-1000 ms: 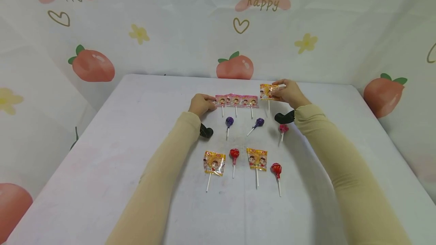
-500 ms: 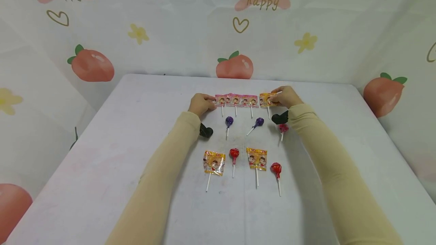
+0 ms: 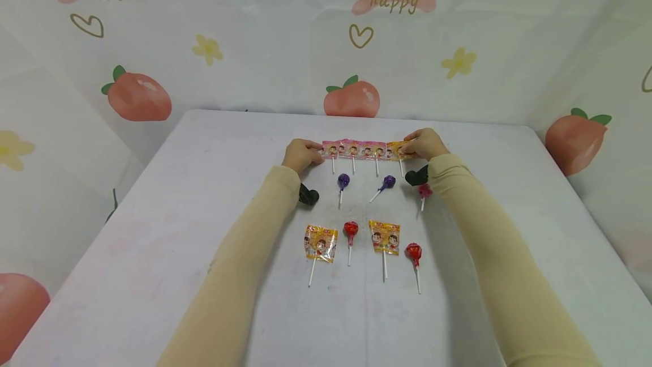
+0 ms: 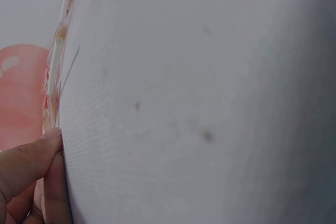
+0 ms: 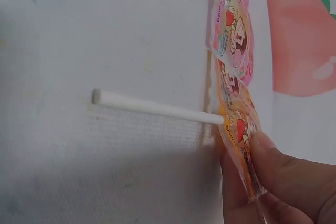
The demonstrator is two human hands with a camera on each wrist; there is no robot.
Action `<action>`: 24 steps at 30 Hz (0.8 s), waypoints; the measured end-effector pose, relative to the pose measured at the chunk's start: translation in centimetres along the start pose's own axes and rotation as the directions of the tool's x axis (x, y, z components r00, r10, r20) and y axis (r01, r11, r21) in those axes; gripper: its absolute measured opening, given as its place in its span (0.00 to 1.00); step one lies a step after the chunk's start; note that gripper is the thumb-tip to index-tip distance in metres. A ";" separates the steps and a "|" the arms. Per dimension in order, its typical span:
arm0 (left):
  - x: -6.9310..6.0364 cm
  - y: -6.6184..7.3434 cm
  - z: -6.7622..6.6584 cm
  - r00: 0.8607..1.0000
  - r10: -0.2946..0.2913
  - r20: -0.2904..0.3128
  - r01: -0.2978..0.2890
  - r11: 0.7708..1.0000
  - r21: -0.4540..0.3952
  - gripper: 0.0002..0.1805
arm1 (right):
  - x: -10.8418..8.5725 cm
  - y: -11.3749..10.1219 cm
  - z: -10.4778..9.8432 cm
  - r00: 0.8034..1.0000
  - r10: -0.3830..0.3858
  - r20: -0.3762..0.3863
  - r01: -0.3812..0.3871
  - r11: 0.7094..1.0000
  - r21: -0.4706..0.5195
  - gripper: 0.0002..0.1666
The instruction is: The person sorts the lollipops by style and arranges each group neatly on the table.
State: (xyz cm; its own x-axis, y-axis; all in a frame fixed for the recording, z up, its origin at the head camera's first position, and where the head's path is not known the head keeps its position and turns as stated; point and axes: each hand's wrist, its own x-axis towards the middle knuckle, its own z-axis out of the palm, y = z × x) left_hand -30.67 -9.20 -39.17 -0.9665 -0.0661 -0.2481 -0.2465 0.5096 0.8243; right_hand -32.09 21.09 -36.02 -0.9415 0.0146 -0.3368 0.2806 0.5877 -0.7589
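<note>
Along the back of the white table, three pink-wrapped lollipops [image 3: 352, 150] lie side by side with their sticks toward me. At the left end of this row, my left hand [image 3: 301, 154] pinches the wrapper edge of the leftmost lollipop [image 4: 51, 100] between thumb and finger. My right hand [image 3: 428, 144] grips an orange-wrapped lollipop [image 5: 235, 114] by the right side of its packet. That packet meets the rightmost pink wrapper, and its white stick [image 5: 157, 109] points toward me. My right fingers cover part of the orange wrapper.
Two purple lollipops [image 3: 343, 180] and a pink one [image 3: 424, 191] lie just in front of the row. Nearer me are two orange-wrapped lollipops [image 3: 321, 244] and two red ones [image 3: 350, 229]. A patterned white cloth [image 3: 275, 72] hangs behind the table [image 3: 153, 231].
My right hand has lowered the orange-wrapped lollipop and brought it left, against the end of the pink row. My left hand has stayed in place.
</note>
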 end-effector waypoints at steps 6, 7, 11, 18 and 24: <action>0.1 0.0 0.0 1.000 0.003 0.012 -0.003 1.000 0.009 0.21 | 0.0 0.2 0.0 0.999 -0.018 -0.028 0.016 0.998 -0.059 0.27; 0.1 0.0 0.0 1.000 0.001 0.015 -0.002 1.000 0.011 0.21 | 0.0 0.2 0.0 0.999 -0.022 -0.034 0.019 0.997 -0.079 0.27; 0.1 0.0 0.0 1.000 -0.002 0.014 0.002 1.000 0.022 0.21 | 0.0 0.3 0.1 0.998 -0.035 -0.052 0.025 0.985 -0.169 0.26; 0.3 0.0 0.0 1.000 0.004 0.003 -0.004 1.000 0.025 0.23 | 0.1 0.4 0.0 0.998 -0.034 -0.057 0.020 0.974 -0.226 0.26; 0.5 -0.2 0.0 1.000 0.004 -0.002 -0.004 1.000 0.022 0.22 | 0.3 0.5 0.0 0.998 -0.020 -0.054 0.008 0.978 -0.210 0.25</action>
State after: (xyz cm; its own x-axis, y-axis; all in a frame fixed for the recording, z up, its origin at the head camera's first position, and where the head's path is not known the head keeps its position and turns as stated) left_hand -31.08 -9.30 -39.44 -0.9675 -0.0660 -0.2441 -0.2413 0.5289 0.8137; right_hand -32.25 21.43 -36.48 -0.9557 0.0469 -0.2907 0.2274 0.7448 -0.6273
